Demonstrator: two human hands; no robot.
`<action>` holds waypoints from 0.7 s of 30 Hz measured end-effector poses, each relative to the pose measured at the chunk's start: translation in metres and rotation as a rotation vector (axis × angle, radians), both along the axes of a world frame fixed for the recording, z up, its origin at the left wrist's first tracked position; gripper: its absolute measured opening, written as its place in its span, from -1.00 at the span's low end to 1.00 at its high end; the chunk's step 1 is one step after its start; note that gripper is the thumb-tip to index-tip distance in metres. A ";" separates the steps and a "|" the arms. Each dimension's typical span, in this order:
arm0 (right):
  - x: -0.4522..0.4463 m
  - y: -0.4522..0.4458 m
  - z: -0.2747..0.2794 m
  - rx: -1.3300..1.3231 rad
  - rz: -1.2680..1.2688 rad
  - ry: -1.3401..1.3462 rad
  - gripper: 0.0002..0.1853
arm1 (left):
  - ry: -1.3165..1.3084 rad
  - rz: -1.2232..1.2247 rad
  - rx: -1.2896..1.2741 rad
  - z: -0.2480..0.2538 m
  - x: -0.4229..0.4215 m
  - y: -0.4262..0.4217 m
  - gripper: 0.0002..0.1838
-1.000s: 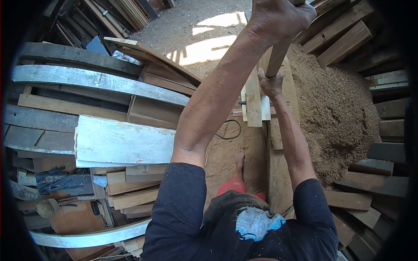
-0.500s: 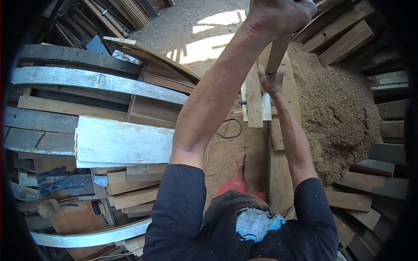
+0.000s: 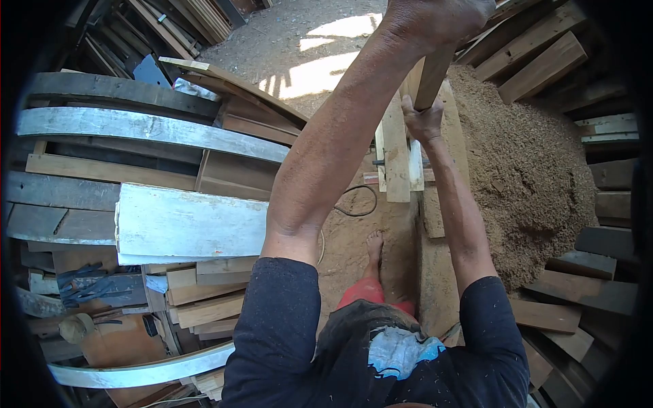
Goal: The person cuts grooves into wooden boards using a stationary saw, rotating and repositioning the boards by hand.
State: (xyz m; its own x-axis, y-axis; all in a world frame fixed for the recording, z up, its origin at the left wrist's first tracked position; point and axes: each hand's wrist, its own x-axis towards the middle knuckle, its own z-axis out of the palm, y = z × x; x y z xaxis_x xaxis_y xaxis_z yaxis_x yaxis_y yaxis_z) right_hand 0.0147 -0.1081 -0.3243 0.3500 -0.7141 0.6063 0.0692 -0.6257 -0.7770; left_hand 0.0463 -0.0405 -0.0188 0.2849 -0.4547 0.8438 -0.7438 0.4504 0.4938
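Observation:
A narrow wooden board (image 3: 433, 76) is raised in front of me, tilted, with its lower end toward me. My right hand (image 3: 424, 122) is wrapped round that lower end, thumb on the left side. Higher up, at the top edge of the view, my left hand (image 3: 443, 24) is closed over the upper part of the same board. Its fingers are partly cut off by the frame. Below the hands, pale wooden planks (image 3: 396, 160) lie lengthwise on a long bench or beam (image 3: 435, 265) dusted with sawdust.
A large sawdust heap (image 3: 530, 183) lies to the right, with cut boards (image 3: 544, 68) around it. On the left are stacked timbers and a white-painted board (image 3: 190, 221). A dark cable (image 3: 360, 212) loops on the dirt floor near my bare foot (image 3: 375, 241).
Both hands keep their hold on the board. The right hand and the board's lower end have shifted slightly upward in the view.

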 end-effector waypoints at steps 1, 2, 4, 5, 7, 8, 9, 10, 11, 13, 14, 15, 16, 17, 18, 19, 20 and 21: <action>0.001 -0.001 0.001 0.011 0.000 0.011 -0.89 | -0.019 0.007 -0.026 -0.003 0.001 -0.001 -0.21; 0.002 -0.002 0.000 0.017 0.005 0.007 -0.88 | -0.038 0.015 -0.052 -0.004 0.000 0.000 -0.22; 0.005 -0.005 -0.002 0.030 0.014 -0.003 -0.88 | 0.042 -0.072 0.042 0.003 0.004 0.002 -0.23; 0.007 -0.007 -0.002 0.004 0.007 -0.016 -0.88 | 0.079 -0.111 0.088 0.005 0.006 0.001 -0.23; 0.010 -0.010 -0.002 -0.045 -0.003 -0.041 -0.87 | 0.120 -0.159 0.132 0.005 0.020 -0.013 -0.23; 0.012 -0.012 -0.003 -0.030 0.001 -0.040 -0.87 | 0.134 -0.176 0.135 0.004 0.024 -0.017 -0.23; 0.014 -0.014 -0.004 -0.016 0.005 -0.039 -0.87 | 0.133 -0.180 0.096 0.001 0.025 -0.022 -0.22; 0.015 -0.015 -0.005 -0.001 0.009 -0.036 -0.86 | 0.103 -0.148 0.028 -0.001 0.027 -0.027 -0.21; 0.017 -0.016 -0.005 0.007 0.008 -0.041 -0.86 | 0.073 -0.113 -0.039 -0.003 0.027 -0.031 -0.20; 0.019 -0.019 -0.006 0.024 0.003 -0.049 -0.85 | -0.009 -0.021 -0.161 -0.007 0.029 -0.038 -0.17; 0.020 -0.020 -0.005 0.023 0.007 -0.040 -0.85 | -0.030 0.003 -0.186 -0.008 0.028 -0.036 -0.15; 0.020 -0.022 -0.005 0.023 0.011 -0.032 -0.84 | -0.010 -0.019 -0.139 -0.004 0.020 -0.022 -0.13; 0.021 -0.023 -0.004 0.023 0.014 -0.024 -0.84 | -0.003 -0.028 -0.126 -0.003 0.019 -0.020 -0.14; 0.023 -0.026 -0.004 0.008 0.006 -0.022 -0.84 | 0.005 -0.037 -0.113 -0.002 0.018 -0.018 -0.15; 0.027 -0.029 -0.004 -0.009 -0.002 -0.022 -0.84 | 0.000 -0.031 -0.134 -0.003 0.021 -0.023 -0.19; 0.030 -0.032 -0.005 -0.023 -0.010 -0.021 -0.84 | -0.013 -0.043 -0.136 -0.004 0.025 -0.027 -0.24; 0.033 -0.035 -0.004 -0.021 -0.007 -0.020 -0.85 | -0.026 -0.055 -0.138 -0.004 0.030 -0.030 -0.28; 0.036 -0.038 -0.004 -0.019 -0.004 -0.019 -0.85 | -0.047 -0.083 -0.122 -0.004 0.037 -0.031 -0.34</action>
State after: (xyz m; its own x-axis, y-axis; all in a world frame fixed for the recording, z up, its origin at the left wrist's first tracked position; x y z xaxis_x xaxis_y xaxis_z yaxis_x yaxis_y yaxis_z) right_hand 0.0510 -0.1460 -0.3280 0.3353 -0.7038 0.6263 0.0809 -0.6409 -0.7634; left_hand 0.0830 -0.0720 -0.0231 0.2091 -0.3682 0.9059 -0.7224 0.5662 0.3969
